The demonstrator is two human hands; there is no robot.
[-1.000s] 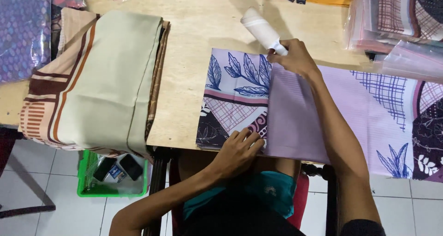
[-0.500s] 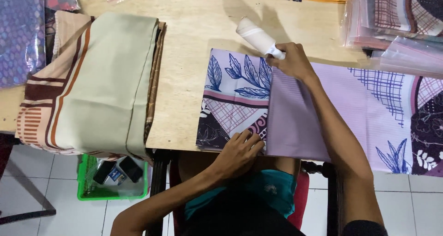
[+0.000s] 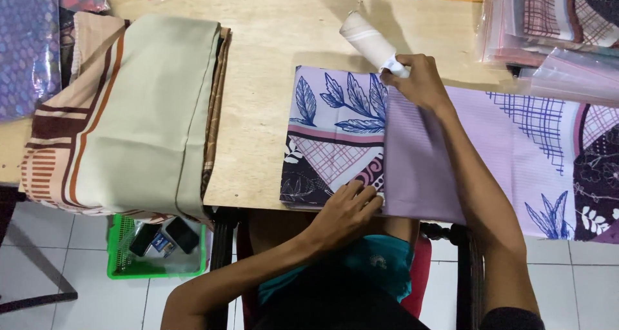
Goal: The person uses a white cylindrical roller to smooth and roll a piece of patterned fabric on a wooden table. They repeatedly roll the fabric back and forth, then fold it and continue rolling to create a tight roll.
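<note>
Right hand (image 3: 419, 80) grips a white roll (image 3: 369, 43) by its lower end; the roll angles up-left over the wooden table (image 3: 271, 111), just above the top edge of the folded patterned cloth (image 3: 335, 136). Left hand (image 3: 348, 213) lies open and flat, fingers spread, pressing the cloth's near edge at the table's front. Cloth: lilac with blue leaves and a dark corner, its plain mauve reverse folded over on the right. Head view only. Left of it, well apart, sits a stack of beige and brown striped fabric (image 3: 135, 111). Bagged fabrics (image 3: 548, 27) lie top right. Green basket (image 3: 158, 246) on the floor below the table.
</note>
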